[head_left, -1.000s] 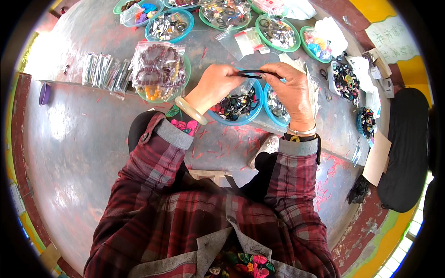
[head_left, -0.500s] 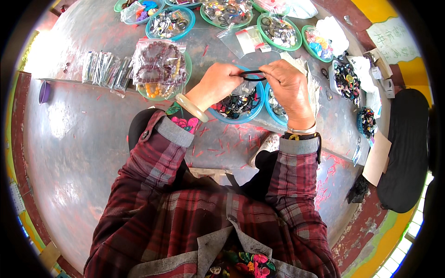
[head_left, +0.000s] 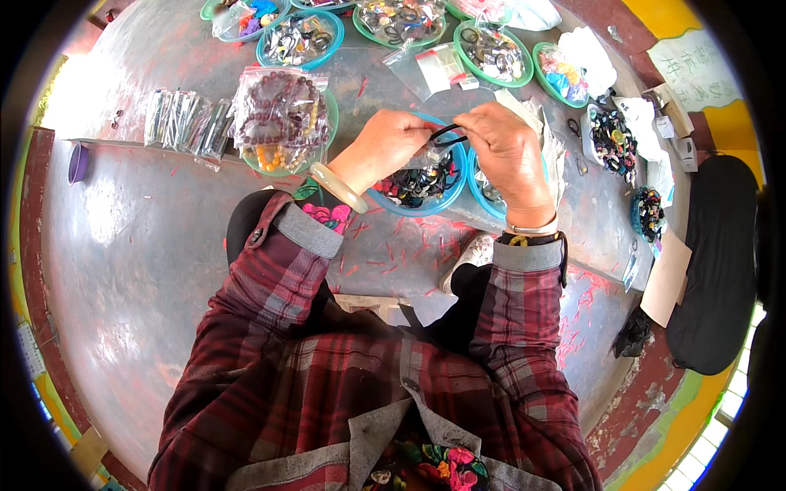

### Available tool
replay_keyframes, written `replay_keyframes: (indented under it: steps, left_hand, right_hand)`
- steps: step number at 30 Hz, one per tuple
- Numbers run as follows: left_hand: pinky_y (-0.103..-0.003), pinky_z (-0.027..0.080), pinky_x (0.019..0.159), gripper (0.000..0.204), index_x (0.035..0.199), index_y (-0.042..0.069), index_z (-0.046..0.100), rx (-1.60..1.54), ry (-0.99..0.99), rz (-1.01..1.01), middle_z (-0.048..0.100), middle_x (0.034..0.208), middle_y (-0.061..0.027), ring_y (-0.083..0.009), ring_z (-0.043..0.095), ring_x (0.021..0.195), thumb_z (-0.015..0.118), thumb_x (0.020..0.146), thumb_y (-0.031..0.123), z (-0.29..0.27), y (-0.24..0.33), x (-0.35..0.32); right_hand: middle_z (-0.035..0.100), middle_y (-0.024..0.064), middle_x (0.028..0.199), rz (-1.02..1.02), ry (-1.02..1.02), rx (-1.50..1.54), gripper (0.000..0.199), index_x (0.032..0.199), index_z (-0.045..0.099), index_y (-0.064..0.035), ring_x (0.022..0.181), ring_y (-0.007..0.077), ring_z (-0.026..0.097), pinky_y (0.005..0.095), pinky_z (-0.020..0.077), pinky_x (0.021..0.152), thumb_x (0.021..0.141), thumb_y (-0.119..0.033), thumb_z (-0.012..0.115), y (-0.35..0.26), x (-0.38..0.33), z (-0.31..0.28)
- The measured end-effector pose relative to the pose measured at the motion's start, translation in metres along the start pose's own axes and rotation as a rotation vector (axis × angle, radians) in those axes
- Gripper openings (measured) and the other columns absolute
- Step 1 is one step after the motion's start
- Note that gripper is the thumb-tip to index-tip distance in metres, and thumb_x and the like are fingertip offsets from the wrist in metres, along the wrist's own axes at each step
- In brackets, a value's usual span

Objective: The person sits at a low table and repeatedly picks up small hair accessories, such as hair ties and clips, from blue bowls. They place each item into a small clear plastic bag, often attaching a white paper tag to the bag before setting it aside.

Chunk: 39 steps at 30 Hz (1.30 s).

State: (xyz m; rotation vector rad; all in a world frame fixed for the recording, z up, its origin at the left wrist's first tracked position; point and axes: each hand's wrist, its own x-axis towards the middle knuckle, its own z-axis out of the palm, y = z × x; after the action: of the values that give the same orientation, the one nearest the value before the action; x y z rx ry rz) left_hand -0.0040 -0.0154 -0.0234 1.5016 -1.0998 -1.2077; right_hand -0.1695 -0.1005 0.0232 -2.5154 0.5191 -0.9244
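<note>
A black elastic hair tie (head_left: pixel 446 129) is stretched in a loop between my hands. My left hand (head_left: pixel 383 147), with a pale bangle at its wrist, pinches its left end. My right hand (head_left: pixel 503 151), wearing a silver-coloured bangle, grips the other end between thumb and fingers. Just below them sits a blue basket (head_left: pixel 419 214) of dark and coloured small pieces, partly hidden by my left hand. A second blue basket (head_left: pixel 483 203) is mostly covered by my right hand.
Baskets of bagged accessories line the far side, among them a blue one (head_left: pixel 303 65) and a green one (head_left: pixel 514 83). Bagged beaded bracelets (head_left: pixel 281 110) lie at the left, beside slim packets (head_left: pixel 188 123). A white tray (head_left: pixel 591 139) of hair ties stands at the right.
The hair tie has tilted, and its loop looks more slanted than before. My right hand has shifted slightly to the left and away from me.
</note>
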Motion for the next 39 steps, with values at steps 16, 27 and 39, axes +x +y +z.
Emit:
replay_keyframes:
  steps: [16, 27, 39]
  left_hand:
    - [-0.03, 0.053, 0.075, 0.025, 0.102, -0.005, 0.059, -0.411, -0.027, -0.06, 0.061, 0.096, -0.009, -0.0158, 0.06, 0.086, 0.05, 0.087, 0.013, 0.003, 0.013, -0.009]
    - [-0.03, 0.052, 0.077, 0.027, 0.103, -0.007, 0.056, -0.724, -0.03, 0.006, 0.061, 0.098, -0.0126, -0.02, 0.061, 0.089, 0.047, 0.091, 0.015, -0.004, 0.018, -0.01]
    - [-0.03, 0.05, 0.075, 0.028, 0.107, -0.003, 0.056, -0.638, 0.014, 0.147, 0.06, 0.105, -0.0116, -0.0188, 0.06, 0.093, 0.047, 0.091, 0.019, -0.004, 0.022, -0.013]
  right_hand:
    - [0.06, 0.0078, 0.077, -0.127, -0.03, -0.087, 0.006, 0.073, 0.06, -0.005, 0.071, 0.0287, 0.055, 0.0381, 0.0447, 0.064, 0.067, -0.003, 0.058, -0.008, 0.004, 0.016]
    - [0.063, 0.0056, 0.096, 0.596, 0.215, 0.562, 0.024, 0.1, 0.063, -0.0033, 0.087, 0.0129, 0.057, 0.0258, 0.0445, 0.076, 0.076, -0.005, 0.064, -0.004, 0.004, -0.011]
    - [0.063, 0.0006, 0.076, 0.708, 0.035, 0.777, 0.011, 0.085, 0.066, 0.0004, 0.07, 0.0056, 0.052, 0.0187, 0.0409, 0.063, 0.076, -0.006, 0.067, -0.003, 0.0, 0.007]
